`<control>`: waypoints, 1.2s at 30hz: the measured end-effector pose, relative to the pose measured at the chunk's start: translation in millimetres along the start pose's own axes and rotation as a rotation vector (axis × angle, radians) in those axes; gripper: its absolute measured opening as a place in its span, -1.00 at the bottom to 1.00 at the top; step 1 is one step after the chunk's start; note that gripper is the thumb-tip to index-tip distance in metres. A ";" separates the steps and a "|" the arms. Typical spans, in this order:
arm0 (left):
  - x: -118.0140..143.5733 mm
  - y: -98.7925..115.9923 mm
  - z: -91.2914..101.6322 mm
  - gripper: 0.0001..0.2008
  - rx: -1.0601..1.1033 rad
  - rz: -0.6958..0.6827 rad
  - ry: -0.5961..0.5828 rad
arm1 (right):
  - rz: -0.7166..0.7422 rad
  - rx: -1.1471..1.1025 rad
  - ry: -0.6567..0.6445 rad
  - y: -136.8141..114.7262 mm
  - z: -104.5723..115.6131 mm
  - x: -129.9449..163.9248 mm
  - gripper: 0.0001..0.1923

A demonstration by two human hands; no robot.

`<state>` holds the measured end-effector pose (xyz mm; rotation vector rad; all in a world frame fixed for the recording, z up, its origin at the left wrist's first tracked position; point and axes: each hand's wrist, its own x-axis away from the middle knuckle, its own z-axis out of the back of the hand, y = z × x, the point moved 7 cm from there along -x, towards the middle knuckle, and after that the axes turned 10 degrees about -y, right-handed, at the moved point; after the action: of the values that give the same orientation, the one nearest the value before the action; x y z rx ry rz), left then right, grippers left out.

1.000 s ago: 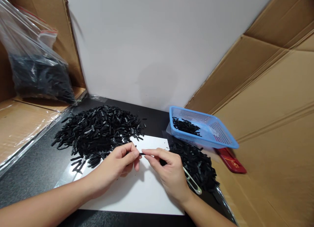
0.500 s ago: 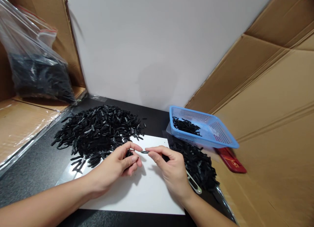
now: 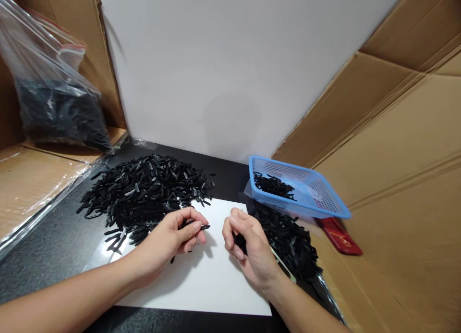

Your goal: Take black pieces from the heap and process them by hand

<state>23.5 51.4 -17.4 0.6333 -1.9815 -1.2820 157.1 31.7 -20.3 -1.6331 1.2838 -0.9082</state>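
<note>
Above a white sheet my left hand is closed, with a thin black strip sticking out between thumb and forefinger and more black pieces behind the fingers. My right hand is curled at the sheet's right side, black pieces showing in its palm. Past my left hand lies a large heap of small black elongated pieces. A second heap of such pieces lies to the right of my right hand. What exactly the pieces are, I cannot tell.
A blue perforated basket with some black pieces stands behind the right heap. Near it lies a red flat object. A clear zip bag of black material is at the left. Cardboard and a white wall enclose the table.
The strip between both hands' fingertips is gone from there. My right hand has drawn back and curled its fingers; a strip now sticks out from my left fingertips.
</note>
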 end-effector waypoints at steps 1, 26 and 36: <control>0.1 -0.3 0.0 -0.78 0.001 0.004 0.002 | -0.004 0.055 0.010 -0.1 1.2 -0.1 -0.66; 2.7 -3.2 -5.1 -0.72 -0.003 0.009 -0.057 | 0.133 0.370 0.127 -6.9 15.4 -3.5 -0.84; -0.1 1.5 0.9 -0.69 -0.009 0.006 0.017 | 0.064 0.225 0.146 -0.8 16.1 -0.8 -0.78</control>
<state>22.8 52.6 -16.3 0.6319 -1.9616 -1.2772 171.8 35.5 -25.7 -1.3646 1.2741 -1.1068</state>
